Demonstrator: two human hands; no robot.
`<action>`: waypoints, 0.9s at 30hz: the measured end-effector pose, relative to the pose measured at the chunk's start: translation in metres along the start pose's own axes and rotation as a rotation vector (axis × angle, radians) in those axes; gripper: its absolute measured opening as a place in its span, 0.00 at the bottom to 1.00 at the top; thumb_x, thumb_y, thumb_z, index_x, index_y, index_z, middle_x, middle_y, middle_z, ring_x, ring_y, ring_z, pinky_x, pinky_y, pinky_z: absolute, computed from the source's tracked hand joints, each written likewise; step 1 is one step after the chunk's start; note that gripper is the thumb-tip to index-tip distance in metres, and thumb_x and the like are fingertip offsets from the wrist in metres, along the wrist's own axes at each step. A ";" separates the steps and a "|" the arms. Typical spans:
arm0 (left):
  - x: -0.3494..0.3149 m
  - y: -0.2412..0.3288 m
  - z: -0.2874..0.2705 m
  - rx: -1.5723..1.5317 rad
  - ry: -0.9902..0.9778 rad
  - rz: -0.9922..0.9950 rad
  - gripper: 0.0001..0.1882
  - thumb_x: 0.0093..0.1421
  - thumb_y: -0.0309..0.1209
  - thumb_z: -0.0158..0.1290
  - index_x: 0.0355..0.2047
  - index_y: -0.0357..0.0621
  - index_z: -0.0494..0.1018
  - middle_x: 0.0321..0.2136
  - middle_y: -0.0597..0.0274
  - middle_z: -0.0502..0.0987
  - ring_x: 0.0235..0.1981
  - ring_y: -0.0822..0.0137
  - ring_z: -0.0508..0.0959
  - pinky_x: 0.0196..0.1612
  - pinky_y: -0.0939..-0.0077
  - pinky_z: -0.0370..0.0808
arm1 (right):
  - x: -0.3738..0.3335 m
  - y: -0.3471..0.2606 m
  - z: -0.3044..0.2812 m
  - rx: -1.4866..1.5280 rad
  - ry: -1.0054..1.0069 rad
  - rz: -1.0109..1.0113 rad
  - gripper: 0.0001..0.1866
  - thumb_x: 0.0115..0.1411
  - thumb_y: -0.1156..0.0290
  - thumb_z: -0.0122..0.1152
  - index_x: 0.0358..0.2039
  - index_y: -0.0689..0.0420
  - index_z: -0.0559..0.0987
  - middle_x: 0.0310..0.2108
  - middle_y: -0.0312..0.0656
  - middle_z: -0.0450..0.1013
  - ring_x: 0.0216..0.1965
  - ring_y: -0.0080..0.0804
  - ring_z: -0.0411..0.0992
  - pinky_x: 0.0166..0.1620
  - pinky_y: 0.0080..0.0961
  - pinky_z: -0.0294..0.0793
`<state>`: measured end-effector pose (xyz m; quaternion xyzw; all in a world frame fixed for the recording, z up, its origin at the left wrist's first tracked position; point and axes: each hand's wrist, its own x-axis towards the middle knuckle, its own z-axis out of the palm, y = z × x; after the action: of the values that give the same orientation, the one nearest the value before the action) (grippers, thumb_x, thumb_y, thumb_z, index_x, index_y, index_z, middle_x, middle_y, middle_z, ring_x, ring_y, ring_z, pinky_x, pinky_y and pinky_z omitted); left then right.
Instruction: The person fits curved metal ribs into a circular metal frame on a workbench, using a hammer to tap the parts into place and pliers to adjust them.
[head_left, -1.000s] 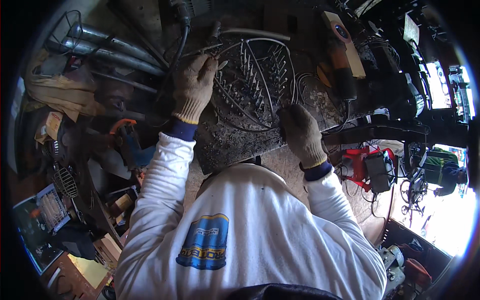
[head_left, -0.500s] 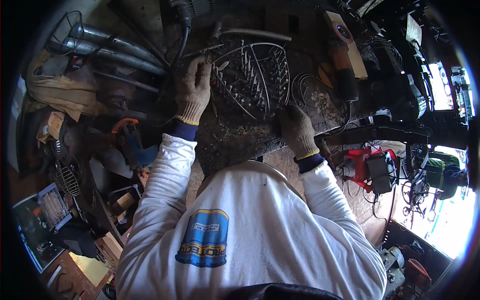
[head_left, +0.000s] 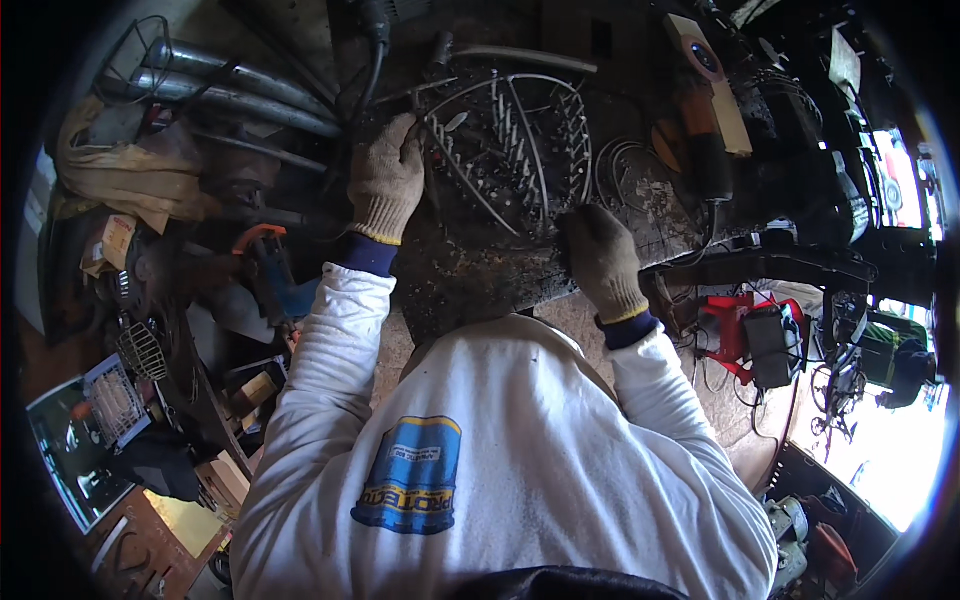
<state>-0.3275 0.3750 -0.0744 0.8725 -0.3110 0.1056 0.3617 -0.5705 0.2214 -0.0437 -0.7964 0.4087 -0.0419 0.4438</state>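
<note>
In the head view, the bent wire frame [head_left: 528, 130] is now lying over the rows of upright metal pegs [head_left: 505, 125] on the dark counter [head_left: 470, 270]; a second ago a curved strand was running from the left grip [head_left: 388, 165] down to the right grip [head_left: 603, 255], and now that strand is no longer showing between them. The frame is appearing smaller than it was then, so it is probably sitting lower and closer to the pegs, with its arch pointing to the far side and its left and middle strands running toward the near side. The left grip, gloved, was reaching to the frame's far left corner a second ago; it is now staying just left of that corner, its fingers partly curled, and I am not able to make out whether they are touching or holding anything. The right grip, gloved and darkened at the fingers, is curling downward at the near right of the pegs, close to the strands' near ends; its fingertips are hiding beneath it, so how far they are parting, and whether they are holding wire, is remaining unclear.
</note>
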 end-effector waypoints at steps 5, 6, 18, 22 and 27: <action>-0.002 -0.002 -0.003 -0.036 -0.050 0.012 0.11 0.69 0.38 0.57 0.47 0.52 0.82 0.37 0.49 0.84 0.38 0.44 0.83 0.39 0.59 0.79 | -0.001 0.000 -0.001 0.093 0.033 -0.072 0.15 0.68 0.57 0.58 0.38 0.57 0.81 0.29 0.48 0.79 0.35 0.47 0.81 0.39 0.38 0.75; -0.004 -0.002 -0.002 -0.043 -0.043 0.007 0.12 0.69 0.40 0.56 0.47 0.53 0.82 0.36 0.49 0.84 0.38 0.43 0.83 0.38 0.58 0.79 | -0.003 0.000 -0.002 0.122 0.018 -0.045 0.15 0.68 0.57 0.58 0.38 0.57 0.81 0.29 0.49 0.79 0.36 0.50 0.80 0.39 0.40 0.75; 0.004 -0.004 -0.004 0.112 -0.086 0.027 0.13 0.69 0.44 0.55 0.47 0.56 0.82 0.37 0.49 0.83 0.38 0.43 0.83 0.38 0.56 0.80 | -0.003 -0.002 -0.001 0.126 0.038 -0.080 0.14 0.68 0.58 0.58 0.37 0.56 0.80 0.33 0.53 0.78 0.39 0.60 0.76 0.41 0.47 0.74; 0.001 -0.002 -0.002 0.110 -0.059 0.055 0.12 0.69 0.41 0.56 0.47 0.53 0.82 0.37 0.49 0.84 0.38 0.43 0.83 0.38 0.57 0.80 | -0.002 0.007 0.004 0.148 0.104 -0.187 0.13 0.68 0.60 0.59 0.36 0.58 0.80 0.28 0.50 0.76 0.34 0.54 0.77 0.38 0.42 0.73; 0.004 0.005 -0.010 0.136 -0.076 0.015 0.15 0.66 0.44 0.59 0.45 0.48 0.81 0.39 0.50 0.84 0.40 0.45 0.84 0.41 0.57 0.80 | 0.005 0.016 0.012 0.377 -0.021 -0.065 0.10 0.67 0.65 0.59 0.36 0.58 0.80 0.28 0.49 0.76 0.33 0.49 0.77 0.34 0.38 0.74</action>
<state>-0.3273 0.3778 -0.0626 0.8960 -0.3233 0.0961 0.2887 -0.5724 0.2216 -0.0640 -0.7125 0.3629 -0.1237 0.5876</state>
